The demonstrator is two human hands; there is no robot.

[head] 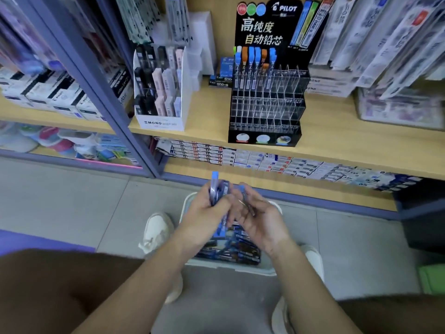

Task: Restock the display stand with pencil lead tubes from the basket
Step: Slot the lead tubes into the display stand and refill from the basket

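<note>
Early stage — display stand [266, 102] part-filled along back row only, lower rows empty; fingers of left hand [204, 213] and right hand [262, 220] clamped on tubes [215, 178], basket [228, 267] well stocked.

- A black-and-clear acrylic tiered display stand [267, 100] sits on a pale wooden shelf [337, 131] at upper centre of the frame. Capped plastic lead tubes [252, 66] stand in the left slots of its rear, top row.
- A white cardboard display carton [159, 97] sits on the same shelf, just left of the stand.
- Rows of small flat cardboard boxes [252, 160] line the shelf beneath.
- A white plastic basket [231, 268] rests on the grey tiled floor [96, 201] at lower centre, in front of the shelves and between two white shoes [156, 230], with loose tubes [238, 251] lying in it.
- Above the basket, the left hand [204, 213] grips a bundle of blue-capped tubes [218, 189]. The right hand [260, 220], just beside it, holds a single tube [245, 198].
</note>
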